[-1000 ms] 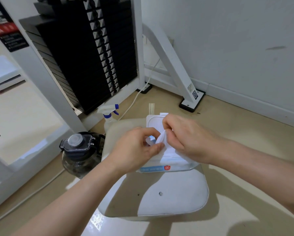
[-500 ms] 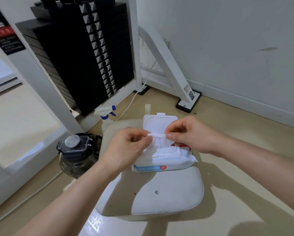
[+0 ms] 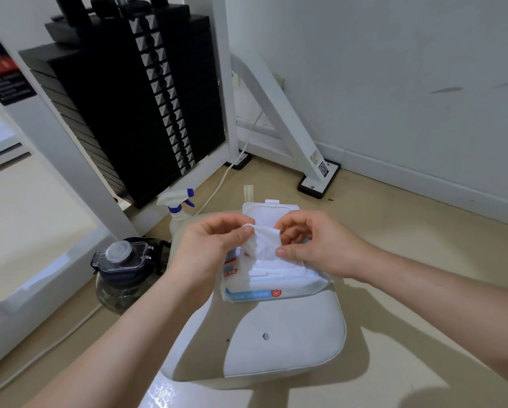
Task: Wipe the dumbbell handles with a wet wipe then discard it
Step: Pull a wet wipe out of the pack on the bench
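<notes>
Where fingers (image 3: 235,233) pinch it, wipe (image 3: 263,244) hides pack's (image 3: 264,290) opening.

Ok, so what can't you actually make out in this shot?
All head view:
Dumbbells: nowhere in frame.
Wipe pack opening: hidden behind the wet wipe, left hand and right hand.
Its label: too blurred to read.
Spray bottle: lower body behind the seat pad.

wet wipe (image 3: 261,242): white, crumpled sheet, pinched between the left hand (image 3: 208,248) and right hand (image 3: 317,245), lower end at the opening of the wipe pack (image 3: 276,282). pack: white, blue band, lid (image 3: 269,212) flipped open, flat on a white seat pad (image 3: 291,334).
</notes>
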Demonstrator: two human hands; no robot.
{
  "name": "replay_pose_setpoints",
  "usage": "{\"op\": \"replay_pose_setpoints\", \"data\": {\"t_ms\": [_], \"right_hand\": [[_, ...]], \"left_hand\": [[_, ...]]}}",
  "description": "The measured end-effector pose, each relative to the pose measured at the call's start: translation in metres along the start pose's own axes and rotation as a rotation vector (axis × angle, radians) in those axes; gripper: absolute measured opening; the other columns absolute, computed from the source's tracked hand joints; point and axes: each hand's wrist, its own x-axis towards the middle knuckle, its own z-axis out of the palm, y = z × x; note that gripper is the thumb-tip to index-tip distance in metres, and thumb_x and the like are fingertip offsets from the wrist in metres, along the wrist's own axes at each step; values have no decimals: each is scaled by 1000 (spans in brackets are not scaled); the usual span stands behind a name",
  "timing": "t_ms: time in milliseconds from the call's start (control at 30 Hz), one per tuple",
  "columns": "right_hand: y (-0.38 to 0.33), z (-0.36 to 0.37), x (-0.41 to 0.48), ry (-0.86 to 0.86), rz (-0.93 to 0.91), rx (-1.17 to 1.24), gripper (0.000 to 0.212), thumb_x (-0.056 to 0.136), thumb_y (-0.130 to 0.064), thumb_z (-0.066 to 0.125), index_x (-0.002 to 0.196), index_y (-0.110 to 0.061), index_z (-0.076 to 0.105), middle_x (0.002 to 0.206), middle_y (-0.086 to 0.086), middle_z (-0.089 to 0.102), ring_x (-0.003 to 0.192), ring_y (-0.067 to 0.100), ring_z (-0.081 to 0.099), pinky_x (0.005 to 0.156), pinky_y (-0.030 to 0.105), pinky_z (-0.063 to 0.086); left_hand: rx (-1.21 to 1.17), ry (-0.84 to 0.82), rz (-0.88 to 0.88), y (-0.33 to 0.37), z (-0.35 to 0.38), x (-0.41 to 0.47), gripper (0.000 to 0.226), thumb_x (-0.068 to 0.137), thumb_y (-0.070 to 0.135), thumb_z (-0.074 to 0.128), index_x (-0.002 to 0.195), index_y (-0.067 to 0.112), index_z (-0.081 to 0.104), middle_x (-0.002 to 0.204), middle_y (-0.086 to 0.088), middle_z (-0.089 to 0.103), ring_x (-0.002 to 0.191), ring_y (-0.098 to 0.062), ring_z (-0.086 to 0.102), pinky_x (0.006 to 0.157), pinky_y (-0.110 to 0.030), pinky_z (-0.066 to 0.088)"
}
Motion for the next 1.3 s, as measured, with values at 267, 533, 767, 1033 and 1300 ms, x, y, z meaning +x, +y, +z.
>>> {"op": "replay_pose_setpoints", "data": {"t_ms": [267, 533, 767, 1033, 1300], "right_hand": [[-2, 6, 1, 19, 50, 71, 37, 96, -34, 50, 67, -11, 55, 55, -7, 45, 50, 6, 39, 53, 19, 35], [-1, -7, -3, -145, 92, 151, 5, 84, -12, 69, 88, -8, 68, 75, 4, 52, 68, 13, 48, 58, 22, 41], [5, -5, -3, -89, 81, 202, 11, 83, -6, 70, 93, -2, 70, 80, 8, 59, 75, 17, 53, 70, 34, 44], [2, -1, -6, -46, 65, 73, 14, 85, -9, 67, 75, -18, 68, 68, -3, 57, 64, 10, 50, 60, 21, 43], [-2, 14, -5, 28, -72, -379, 16, 75, -13, 54, 61, -6, 53, 54, -2, 39, 54, 11, 32, 53, 26, 33]], "left_hand": [[429, -224, 52, 11, 0, 5, 38, 71, 29, 81, 106, 26, 66, 84, -8, 65, 71, -12, 57, 66, -19, 44], [1186, 157, 832, -5, 13, 4, 11, 79, 34, 69, 85, 26, 63, 93, 7, 56, 80, -16, 50, 68, -28, 32], [1121, 78, 774, -12, 8, 11, 16, 72, 46, 73, 79, 32, 73, 93, 14, 58, 96, -16, 46, 75, -36, 31], [460, 147, 430, 4, 9, 8, 12, 85, 21, 66, 74, 19, 65, 84, 9, 60, 81, -13, 54, 69, -26, 47], [125, 313, 448, 25, -2, -5, 15, 98, 20, 48, 84, 16, 51, 84, -16, 61, 74, -24, 64, 63, -36, 59]]}}
